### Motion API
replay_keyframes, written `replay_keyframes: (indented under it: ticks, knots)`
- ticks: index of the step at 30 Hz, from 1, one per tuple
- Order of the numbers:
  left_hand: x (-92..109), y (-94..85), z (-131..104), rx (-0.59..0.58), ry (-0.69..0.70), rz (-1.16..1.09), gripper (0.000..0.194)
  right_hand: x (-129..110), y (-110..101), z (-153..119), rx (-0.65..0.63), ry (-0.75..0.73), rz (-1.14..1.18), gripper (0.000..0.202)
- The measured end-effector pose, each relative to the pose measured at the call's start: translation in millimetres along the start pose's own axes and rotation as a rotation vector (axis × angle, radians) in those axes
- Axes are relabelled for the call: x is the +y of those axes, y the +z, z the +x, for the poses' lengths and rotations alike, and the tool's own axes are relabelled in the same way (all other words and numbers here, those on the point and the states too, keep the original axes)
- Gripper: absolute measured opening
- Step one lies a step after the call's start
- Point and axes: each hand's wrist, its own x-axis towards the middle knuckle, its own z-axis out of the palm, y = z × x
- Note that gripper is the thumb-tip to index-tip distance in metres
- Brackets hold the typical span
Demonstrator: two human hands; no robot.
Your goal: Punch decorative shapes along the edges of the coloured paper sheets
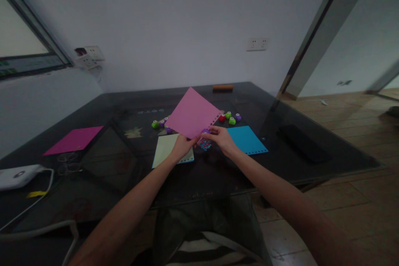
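Observation:
My left hand point(184, 146) pinches a pink sheet of paper point(193, 113) near its lower corner and holds it up, tilted, above the table. A row of small punched holes runs along the sheet's lower right edge. In my right hand point(220, 138) is a small purple craft punch point(205, 131), at that same edge by the lower corner. Small blue and red paper bits point(205, 145) lie in a pile below my hands. A pale yellow sheet point(163, 149) lies under my left hand, and a blue sheet point(247, 139) with holes along its near edge is to the right.
Several green, red and purple punches, including a green one point(232, 121), stand behind the sheets. A magenta sheet point(75, 140), a white power bank-like device point(19, 176) and a cable are at left. A dark flat case point(304, 143) lies right; a brown roll point(222, 88) lies at the back.

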Motion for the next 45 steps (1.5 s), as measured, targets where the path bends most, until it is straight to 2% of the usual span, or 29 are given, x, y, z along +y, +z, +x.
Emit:
replay_keyframes:
  ticks: [45]
  knots:
    - [6.7,0.1,-1.8,0.004,-0.023,0.071,0.022,-0.7,0.9,0.8,0.019,-0.007,0.049,0.031]
